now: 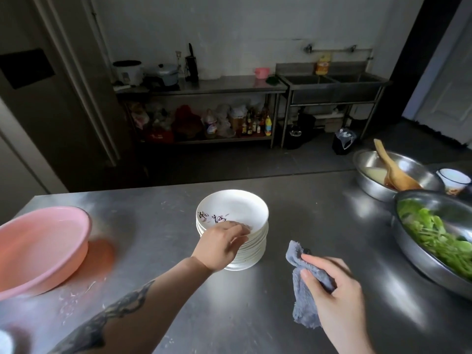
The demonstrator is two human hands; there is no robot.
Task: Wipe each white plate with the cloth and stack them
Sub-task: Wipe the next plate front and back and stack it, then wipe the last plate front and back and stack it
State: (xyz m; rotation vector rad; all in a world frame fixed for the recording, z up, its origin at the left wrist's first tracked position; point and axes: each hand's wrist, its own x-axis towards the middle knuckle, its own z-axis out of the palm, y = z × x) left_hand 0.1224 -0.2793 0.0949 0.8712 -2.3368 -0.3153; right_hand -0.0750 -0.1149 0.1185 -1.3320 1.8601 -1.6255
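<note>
A stack of several white plates [251, 247] stands in the middle of the steel table [293, 205]. The top plate [237, 208] has dark writing inside. My left hand [219, 245] is at the near rim of the top plate, thumb on the inside and fingers curled under the edge, pinching it. To the right of the stack, my right hand [332, 287] grips a crumpled grey-blue cloth [304, 302] just above the table.
A pink basin [38, 241] sits at the left edge of the table. On the right are a steel bowl of green leaves [434, 233], a steel bowl with a wooden spoon [393, 172] and a small white cup [454, 181]. Shelves and a sink line the far wall.
</note>
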